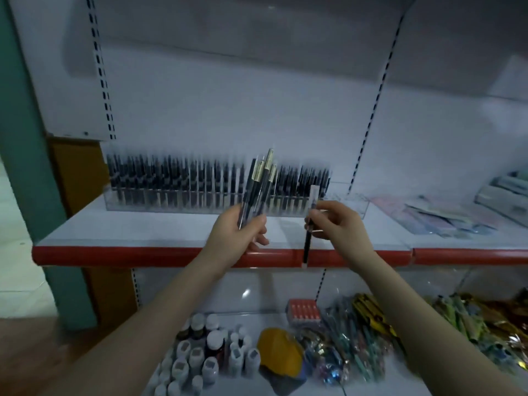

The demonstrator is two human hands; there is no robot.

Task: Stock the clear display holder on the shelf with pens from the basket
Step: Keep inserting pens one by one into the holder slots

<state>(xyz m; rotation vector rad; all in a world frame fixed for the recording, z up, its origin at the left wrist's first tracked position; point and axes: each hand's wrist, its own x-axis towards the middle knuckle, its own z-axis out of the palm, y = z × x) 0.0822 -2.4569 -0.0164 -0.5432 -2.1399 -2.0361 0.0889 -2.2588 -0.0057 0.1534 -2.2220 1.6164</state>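
A long clear display holder [137, 202] stands on the white shelf [143, 228], filled along most of its length with upright dark pens [177, 178]; its right end looks bare. My left hand [238, 234] grips a bunch of several dark pens [261, 178] that point up in front of the holder. My right hand [334, 221] pinches a single dark pen [308, 244], held upright over the shelf's red front edge, just before the holder's right end. No basket is in view.
The shelf has a red front strip [143, 255]. Flat packets [434, 217] lie on its right part. The lower shelf holds small white bottles [200, 358], a yellow object [278, 350], an orange box [303, 311] and bagged pens [357, 338]. A green pillar [31, 167] stands at left.
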